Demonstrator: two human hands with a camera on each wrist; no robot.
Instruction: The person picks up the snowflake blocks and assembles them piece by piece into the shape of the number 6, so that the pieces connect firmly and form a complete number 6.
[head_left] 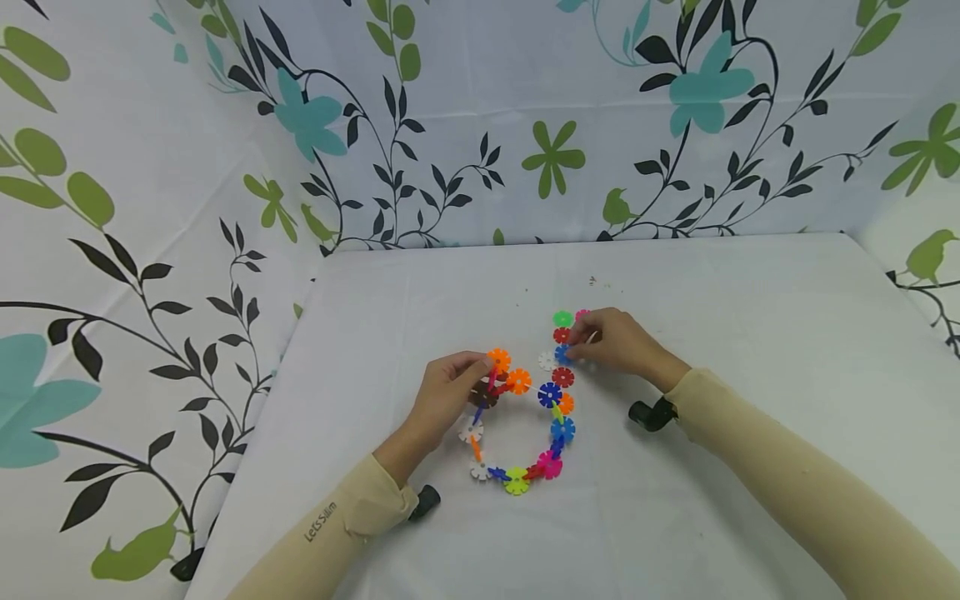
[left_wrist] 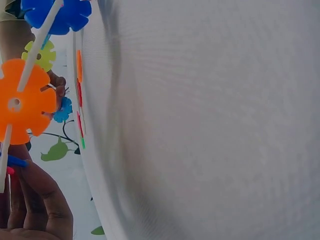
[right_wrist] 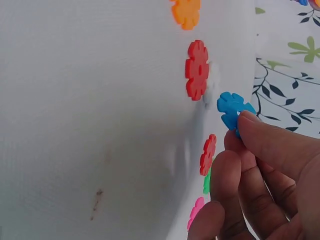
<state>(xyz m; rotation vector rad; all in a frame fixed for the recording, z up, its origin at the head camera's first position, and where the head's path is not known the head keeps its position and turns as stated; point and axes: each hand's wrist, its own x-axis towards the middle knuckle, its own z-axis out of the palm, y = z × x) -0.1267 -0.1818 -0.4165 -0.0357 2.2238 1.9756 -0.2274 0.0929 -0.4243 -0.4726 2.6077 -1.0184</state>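
Several flower-shaped plastic interlocking discs are joined edge to edge into a chain curved like a loop; its pink disc lies at the near right. My left hand grips the chain's upper left part, by a brown disc and an orange disc. Close up in the left wrist view, another orange disc of the chain is slotted to a white one seen edge-on. Between thumb and fingers, my right hand pinches a single blue disc, held above the table in the right wrist view.
Loose discs lie in a column beside the chain: a green disc, a red disc, a white disc, another red disc and an orange disc. A pink disc is partly behind my right hand. White cloth covers the table.
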